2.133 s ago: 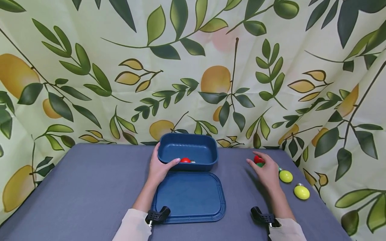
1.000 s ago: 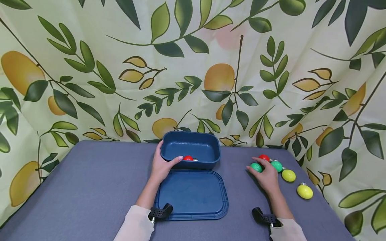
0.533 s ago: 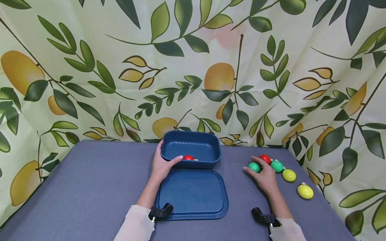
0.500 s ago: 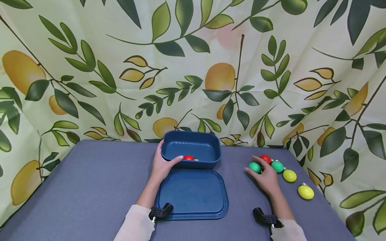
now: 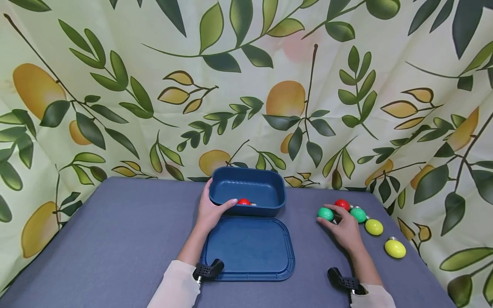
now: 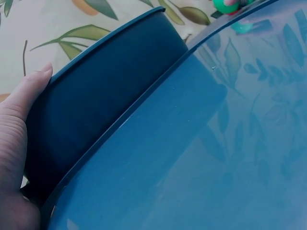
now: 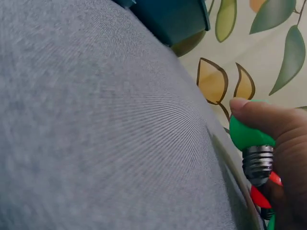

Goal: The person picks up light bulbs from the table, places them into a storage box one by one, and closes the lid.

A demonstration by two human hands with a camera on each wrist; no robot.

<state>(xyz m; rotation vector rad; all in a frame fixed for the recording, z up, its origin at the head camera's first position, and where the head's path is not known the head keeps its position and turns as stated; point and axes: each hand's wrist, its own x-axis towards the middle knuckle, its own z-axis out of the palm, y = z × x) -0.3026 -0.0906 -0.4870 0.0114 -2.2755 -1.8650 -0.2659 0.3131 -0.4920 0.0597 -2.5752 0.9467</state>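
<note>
My left hand [image 5: 211,212] grips the left end of a deep blue box [image 5: 274,211], its thumb along the near rim. A red light bulb [image 5: 244,201] lies inside against the near wall. The left wrist view shows the thumb against the outside of the box [image 6: 105,81]. To the right, my right hand [image 5: 345,226] pinches a green light bulb [image 5: 325,214] between thumb and fingers. In the right wrist view the thumb lies on that green bulb [image 7: 247,136], with its metal screw base pointing down. Just behind the hand sits another red bulb [image 5: 342,205].
A flat blue lid [image 5: 248,248] lies in front of the box. A second green bulb [image 5: 358,214] and two yellow bulbs [image 5: 374,227] lie along the right edge of the grey-blue table [image 5: 127,239]. A leaf-and-fruit patterned curtain [image 5: 231,85] hangs behind.
The green bulb, partly hidden behind my right hand at first, has come leftward into plain view between its fingertips, away from the red bulb. My left hand stays on the box.
</note>
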